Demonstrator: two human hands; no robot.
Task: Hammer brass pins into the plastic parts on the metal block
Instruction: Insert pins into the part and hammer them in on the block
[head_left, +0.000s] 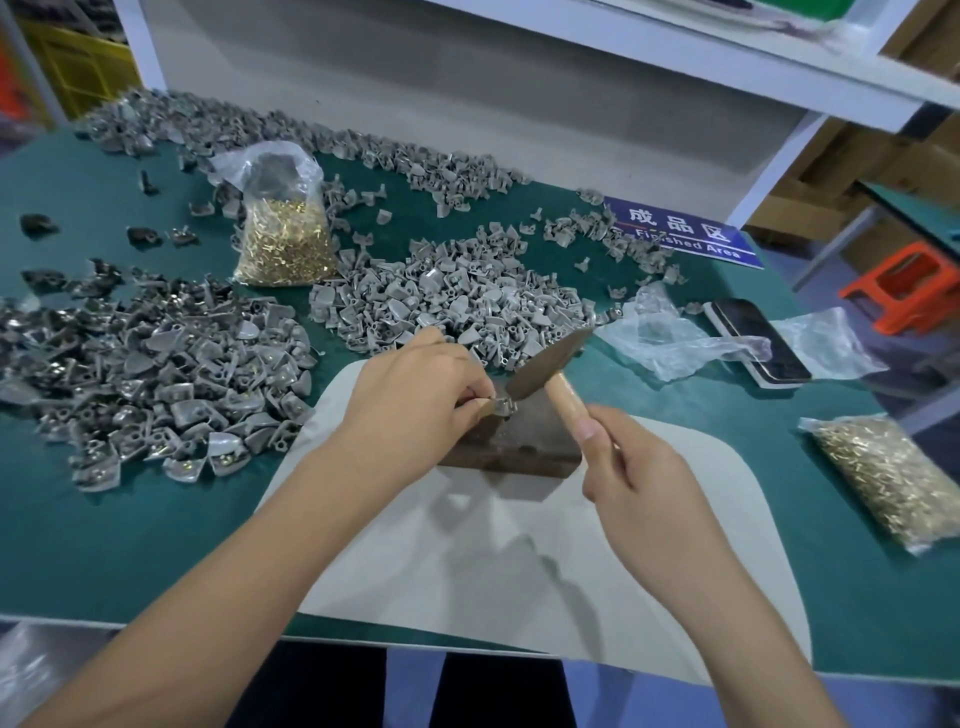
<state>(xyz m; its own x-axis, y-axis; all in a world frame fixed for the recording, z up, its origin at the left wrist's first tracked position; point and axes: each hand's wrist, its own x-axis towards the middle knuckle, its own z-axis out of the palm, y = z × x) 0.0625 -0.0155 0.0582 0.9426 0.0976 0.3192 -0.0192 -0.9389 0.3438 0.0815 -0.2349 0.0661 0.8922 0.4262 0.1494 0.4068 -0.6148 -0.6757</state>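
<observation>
Mid-strike step. Left hand (415, 395) pinches plastic part (500, 404) atop metal block (514, 436); right hand (631, 467) grips hammer (545, 364), head just above part. Next: short, square tap clear of fingertips.

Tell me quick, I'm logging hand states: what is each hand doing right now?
Left hand: pinching a grey plastic part on the metal block.
Right hand: closed around the hammer by its wooden handle.
</observation>
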